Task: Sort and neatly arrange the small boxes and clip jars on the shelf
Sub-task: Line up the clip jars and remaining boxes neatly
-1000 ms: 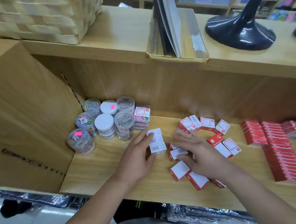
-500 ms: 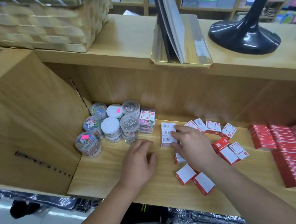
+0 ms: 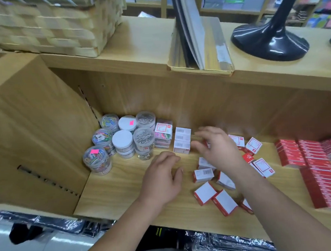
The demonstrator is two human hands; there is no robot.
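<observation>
right hand [image 3: 216, 147] motion-blurred, hides some small boxes [image 3: 203, 175], basket [image 3: 48, 25] cut by top edge, red box stacks [image 3: 318, 174] cut at right

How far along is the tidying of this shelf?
Roughly midway. Done: the clip jars cluster in the left corner, with three barcode boxes lined up near them. In hand: nothing gripped; the right hand hovers by that row, the left hand lower. Left: loose red-and-white boxes lie scattered on the shelf.
</observation>
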